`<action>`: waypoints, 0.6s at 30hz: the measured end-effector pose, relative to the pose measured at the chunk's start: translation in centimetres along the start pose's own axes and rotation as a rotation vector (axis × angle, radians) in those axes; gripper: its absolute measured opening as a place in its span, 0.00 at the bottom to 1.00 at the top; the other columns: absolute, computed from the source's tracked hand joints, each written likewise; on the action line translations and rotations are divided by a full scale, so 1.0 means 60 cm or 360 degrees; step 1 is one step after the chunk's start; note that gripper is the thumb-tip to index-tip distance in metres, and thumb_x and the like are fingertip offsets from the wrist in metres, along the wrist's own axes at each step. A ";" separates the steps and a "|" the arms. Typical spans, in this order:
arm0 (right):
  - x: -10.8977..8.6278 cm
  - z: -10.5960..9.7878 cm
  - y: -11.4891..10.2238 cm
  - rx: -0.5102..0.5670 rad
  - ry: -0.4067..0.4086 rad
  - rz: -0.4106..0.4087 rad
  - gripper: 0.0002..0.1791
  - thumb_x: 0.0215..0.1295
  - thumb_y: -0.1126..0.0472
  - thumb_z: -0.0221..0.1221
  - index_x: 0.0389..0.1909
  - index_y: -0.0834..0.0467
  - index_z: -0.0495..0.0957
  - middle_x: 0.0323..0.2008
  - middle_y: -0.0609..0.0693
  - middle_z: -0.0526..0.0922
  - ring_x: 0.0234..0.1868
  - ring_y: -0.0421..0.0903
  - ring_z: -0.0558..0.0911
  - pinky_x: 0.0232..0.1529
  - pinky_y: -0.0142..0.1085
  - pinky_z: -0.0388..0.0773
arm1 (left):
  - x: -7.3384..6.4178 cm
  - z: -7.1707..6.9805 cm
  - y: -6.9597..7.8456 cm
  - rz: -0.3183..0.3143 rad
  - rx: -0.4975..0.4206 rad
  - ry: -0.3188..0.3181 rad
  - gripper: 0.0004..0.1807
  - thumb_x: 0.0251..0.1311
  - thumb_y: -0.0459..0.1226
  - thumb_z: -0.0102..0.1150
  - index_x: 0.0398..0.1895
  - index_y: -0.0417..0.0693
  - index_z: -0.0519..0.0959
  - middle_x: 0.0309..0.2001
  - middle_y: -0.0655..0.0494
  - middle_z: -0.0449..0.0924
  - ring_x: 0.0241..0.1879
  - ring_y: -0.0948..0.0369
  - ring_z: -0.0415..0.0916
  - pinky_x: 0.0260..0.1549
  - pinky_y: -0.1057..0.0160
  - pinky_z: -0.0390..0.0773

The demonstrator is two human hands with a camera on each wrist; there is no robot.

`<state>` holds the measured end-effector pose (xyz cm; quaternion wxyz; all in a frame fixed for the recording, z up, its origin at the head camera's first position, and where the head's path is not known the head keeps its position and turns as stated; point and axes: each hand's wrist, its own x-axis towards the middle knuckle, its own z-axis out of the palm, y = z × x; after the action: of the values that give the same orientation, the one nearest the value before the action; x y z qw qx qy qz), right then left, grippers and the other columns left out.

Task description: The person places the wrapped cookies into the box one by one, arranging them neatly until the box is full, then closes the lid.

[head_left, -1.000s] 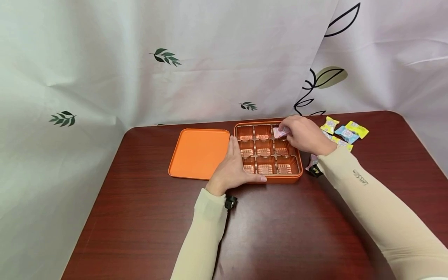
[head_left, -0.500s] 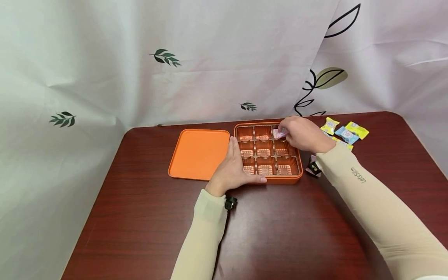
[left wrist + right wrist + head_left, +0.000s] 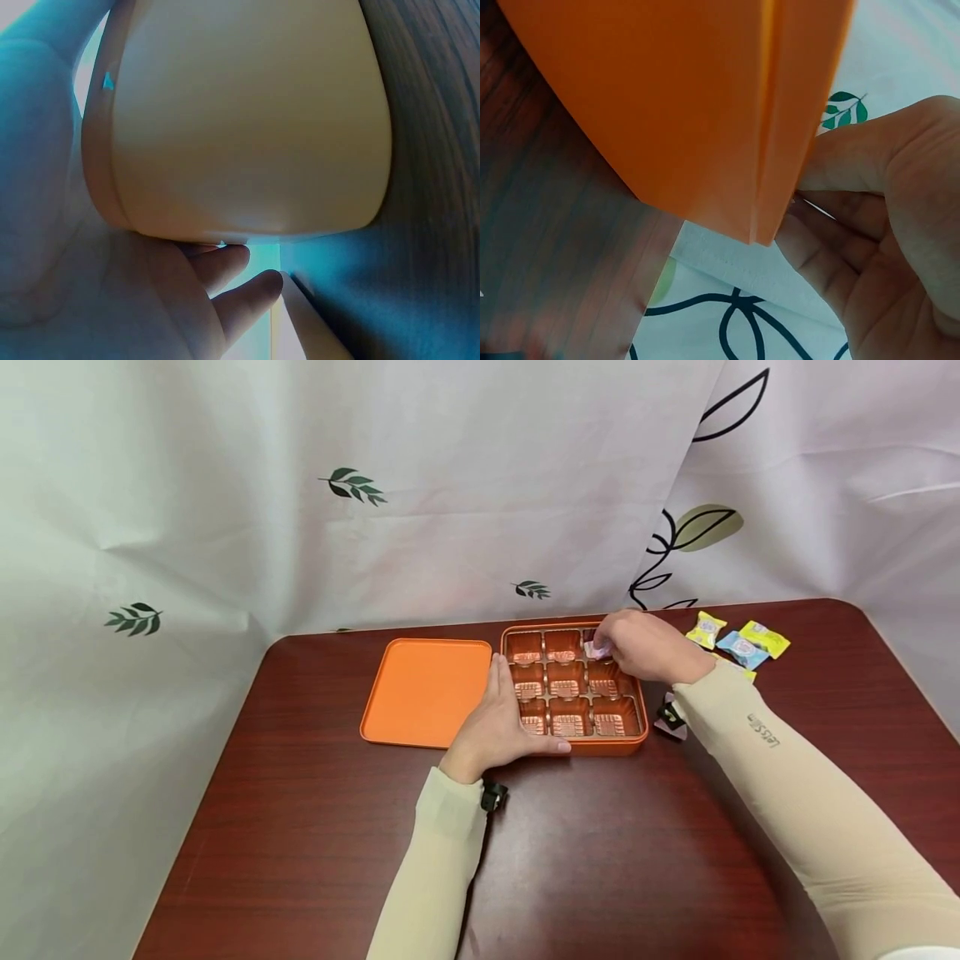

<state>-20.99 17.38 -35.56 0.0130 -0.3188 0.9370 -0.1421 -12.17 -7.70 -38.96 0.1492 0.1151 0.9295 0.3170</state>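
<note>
An orange box [image 3: 611,747] with a copper-coloured compartment tray stands near the back of the table. At its back right compartment my right hand [image 3: 648,647] pinches a pink wrapped candy [image 3: 595,651], partly covered by the fingers. My left hand [image 3: 495,722] rests around the front left corner of the box. Its fingers lie straight along the left side, and its thumb stretches along the front wall. In the left wrist view the box wall [image 3: 255,120] touches the palm. The box hides the candy from the right wrist view.
An orange lid [image 3: 427,693] lies flat left of the box. Right of it are yellow wrapped candies [image 3: 765,639] and a blue one [image 3: 742,649]. Another pink wrapper [image 3: 670,731] lies partly hidden below the right wrist. A patterned curtain [image 3: 450,527] hangs behind the table.
The pink candy has sunk slightly into the back right compartment, with my right hand shifting a little with it. My left hand keeps its place on the box.
</note>
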 end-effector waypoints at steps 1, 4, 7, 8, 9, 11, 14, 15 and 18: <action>0.000 -0.001 0.000 -0.0009 -0.0010 -0.0005 0.14 0.63 0.77 0.51 0.39 0.67 0.85 0.40 0.58 0.86 0.44 0.55 0.83 0.48 0.51 0.79 | 0.000 0.000 0.000 0.0000 0.0000 -0.0002 0.85 0.36 0.70 0.74 0.79 0.45 0.23 0.78 0.53 0.13 0.79 0.56 0.36 0.68 0.56 0.63; 0.001 -0.003 -0.001 -0.0033 -0.0047 -0.0011 0.12 0.63 0.77 0.54 0.37 0.66 0.86 0.39 0.58 0.85 0.43 0.54 0.83 0.47 0.51 0.79 | 0.001 0.000 0.001 0.0002 0.0002 -0.0007 0.85 0.36 0.70 0.74 0.79 0.45 0.23 0.78 0.54 0.12 0.79 0.56 0.35 0.68 0.56 0.63; 0.003 -0.004 -0.003 -0.0029 -0.0089 0.0007 0.11 0.63 0.77 0.56 0.37 0.65 0.86 0.39 0.57 0.85 0.42 0.53 0.82 0.47 0.50 0.79 | 0.000 0.000 0.001 0.0002 0.0007 -0.0006 0.85 0.36 0.70 0.74 0.79 0.44 0.23 0.78 0.54 0.12 0.79 0.55 0.35 0.68 0.56 0.63; 0.004 -0.004 -0.003 -0.0025 -0.0104 0.0015 0.10 0.64 0.77 0.57 0.37 0.65 0.86 0.39 0.58 0.85 0.42 0.53 0.82 0.47 0.50 0.79 | 0.000 0.000 0.000 0.0002 0.0008 -0.0007 0.85 0.36 0.70 0.74 0.79 0.44 0.23 0.78 0.54 0.12 0.79 0.56 0.35 0.68 0.56 0.63; 0.004 -0.004 -0.004 -0.0015 -0.0117 0.0024 0.10 0.64 0.77 0.57 0.37 0.65 0.86 0.39 0.58 0.85 0.42 0.54 0.82 0.47 0.50 0.79 | 0.000 0.000 0.000 0.0002 0.0010 -0.0006 0.85 0.36 0.70 0.74 0.79 0.44 0.23 0.78 0.54 0.12 0.79 0.55 0.35 0.68 0.56 0.63; 0.005 -0.003 -0.004 0.0001 -0.0135 0.0031 0.10 0.64 0.77 0.57 0.38 0.66 0.86 0.40 0.58 0.85 0.43 0.54 0.83 0.47 0.50 0.80 | 0.000 0.000 0.001 -0.0002 0.0010 -0.0004 0.85 0.36 0.70 0.74 0.79 0.44 0.23 0.78 0.54 0.12 0.79 0.56 0.35 0.68 0.56 0.63; 0.006 -0.001 -0.003 0.0022 -0.0151 0.0024 0.10 0.65 0.77 0.57 0.38 0.66 0.85 0.40 0.59 0.85 0.44 0.54 0.83 0.47 0.50 0.80 | 0.001 0.000 0.002 -0.0003 0.0006 0.0000 0.85 0.35 0.70 0.75 0.79 0.45 0.23 0.78 0.54 0.13 0.79 0.55 0.36 0.68 0.56 0.63; 0.006 0.000 -0.003 0.0031 -0.0153 0.0020 0.10 0.65 0.77 0.57 0.39 0.66 0.85 0.40 0.59 0.85 0.44 0.55 0.83 0.47 0.49 0.80 | 0.001 0.000 0.002 -0.0004 0.0005 0.0000 0.85 0.35 0.70 0.75 0.79 0.45 0.23 0.78 0.54 0.12 0.78 0.55 0.36 0.68 0.56 0.63; 0.005 0.002 -0.001 0.0028 -0.0154 0.0018 0.10 0.65 0.77 0.56 0.39 0.66 0.85 0.40 0.59 0.85 0.44 0.55 0.83 0.47 0.50 0.80 | 0.002 0.000 0.002 0.0001 0.0000 0.0001 0.85 0.36 0.69 0.75 0.79 0.45 0.23 0.78 0.54 0.13 0.79 0.56 0.35 0.68 0.57 0.63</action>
<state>-21.19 17.09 -35.61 0.0620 -0.3197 0.9359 -0.1345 -12.25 -7.59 -38.92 0.1488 0.1155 0.9296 0.3169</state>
